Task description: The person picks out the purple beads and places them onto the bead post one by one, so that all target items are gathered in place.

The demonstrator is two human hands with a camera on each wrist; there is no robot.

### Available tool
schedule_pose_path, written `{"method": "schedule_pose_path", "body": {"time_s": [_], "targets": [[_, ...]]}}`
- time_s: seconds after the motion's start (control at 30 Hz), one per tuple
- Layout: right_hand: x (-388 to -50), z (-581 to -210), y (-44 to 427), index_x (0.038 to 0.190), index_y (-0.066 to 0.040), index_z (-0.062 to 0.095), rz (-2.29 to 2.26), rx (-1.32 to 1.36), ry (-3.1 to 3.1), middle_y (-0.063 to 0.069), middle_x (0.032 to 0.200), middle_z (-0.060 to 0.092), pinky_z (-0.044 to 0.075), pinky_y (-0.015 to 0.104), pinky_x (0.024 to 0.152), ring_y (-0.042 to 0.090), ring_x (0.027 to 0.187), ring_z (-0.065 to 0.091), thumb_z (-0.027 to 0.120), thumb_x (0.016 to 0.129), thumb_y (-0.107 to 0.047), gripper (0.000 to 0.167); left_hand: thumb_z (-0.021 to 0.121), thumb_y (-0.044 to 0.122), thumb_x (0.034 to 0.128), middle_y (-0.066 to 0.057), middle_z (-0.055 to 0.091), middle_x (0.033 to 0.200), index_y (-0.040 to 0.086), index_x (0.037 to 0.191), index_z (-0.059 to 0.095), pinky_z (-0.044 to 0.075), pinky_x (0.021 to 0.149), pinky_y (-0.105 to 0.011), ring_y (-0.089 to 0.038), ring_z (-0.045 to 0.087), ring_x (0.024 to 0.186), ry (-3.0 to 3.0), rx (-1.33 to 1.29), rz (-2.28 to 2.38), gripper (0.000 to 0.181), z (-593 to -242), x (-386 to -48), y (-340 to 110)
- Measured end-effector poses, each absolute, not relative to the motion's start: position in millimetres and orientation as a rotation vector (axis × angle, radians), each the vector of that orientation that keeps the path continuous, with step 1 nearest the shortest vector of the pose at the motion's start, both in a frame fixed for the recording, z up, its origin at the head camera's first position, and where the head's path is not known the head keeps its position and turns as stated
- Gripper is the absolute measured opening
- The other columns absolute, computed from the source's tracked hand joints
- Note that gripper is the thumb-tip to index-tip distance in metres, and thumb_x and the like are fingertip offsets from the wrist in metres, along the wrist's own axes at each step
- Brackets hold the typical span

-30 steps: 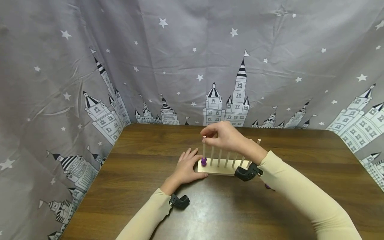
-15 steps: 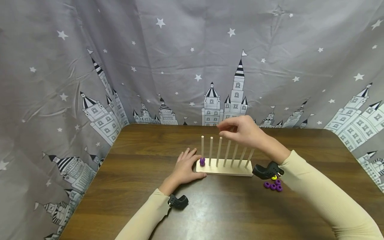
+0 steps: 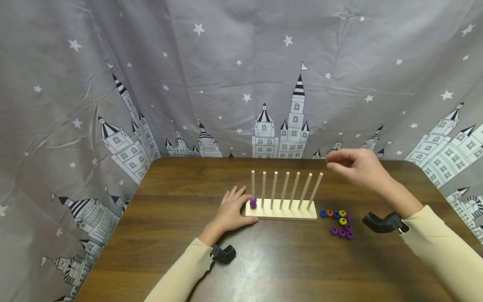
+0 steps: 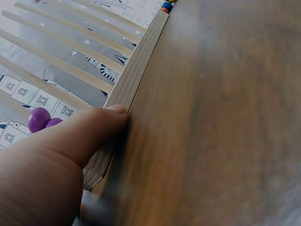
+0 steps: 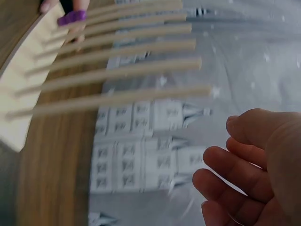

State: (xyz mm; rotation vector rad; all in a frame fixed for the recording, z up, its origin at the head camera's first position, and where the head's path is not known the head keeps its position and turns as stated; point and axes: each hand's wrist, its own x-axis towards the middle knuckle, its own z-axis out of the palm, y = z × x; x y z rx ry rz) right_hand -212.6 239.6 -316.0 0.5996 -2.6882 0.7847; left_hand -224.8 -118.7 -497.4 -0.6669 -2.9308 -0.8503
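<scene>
A person's left hand, its fingers spread and its thumb extended, rests against the near end of a pale wooden pegboard, while the right hand hangs in the air past the far end, relaxed and free, thumb and fingers apart. Seven upright pegs line the board to the right of the left hand; purple beads sit low on the peg closest to that hand's forefinger. The head view alone takes in the full scatter of loose beads, blue, orange, yellow and purple, lying on the table below the right hand and slightly to its left. The left wrist view shows what the others miss: the thumb pressed along the board's grained front edge. The right wrist view reveals the right hand's loosely bent fingers from the palm side, with the pegs blurred across from them. Beneath both hands spreads a dark brown wood-grain table, glare shining just in front of the left one. Behind them hangs a grey curtain printed with white stars and black-and-white castles. Cream sleeves and black wrist devices frame the scene.
</scene>
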Motion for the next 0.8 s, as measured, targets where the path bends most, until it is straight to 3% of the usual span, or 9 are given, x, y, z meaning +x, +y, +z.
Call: {"method": "schedule_pose_path", "body": {"time_s": [0.47,0.8], "targets": [[-190.0,-365.3,308.0,0.106,-0.005,0.077,0.779,0.399,-2.721,0.015,0.094,0.079,0.047,0.013,0.059,-0.016,0.071,0.055,0.075,0.091,-0.016,0.018,0.080,0.050,0.0758,-0.020,0.041,0.161,0.013,0.135,0.063,0.016,0.127,-0.062,-0.046,0.026,0.154,-2.935,-0.666,-0.838,0.071,-500.2,-224.8,-119.5],[-172.3,-401.4,319.4,0.105,-0.001,0.076,0.834,0.334,-2.747,0.016,0.095,0.078,0.047,0.017,0.056,-0.013,0.071,0.053,0.076,0.090,-0.014,0.020,0.080,0.051,0.0763,-0.020,0.041,0.161,0.014,0.135,0.063,0.016,0.128,-0.061,-0.046,0.026,0.154,-2.942,-0.668,-0.823,0.072,-500.4,-226.8,-118.1]]}}
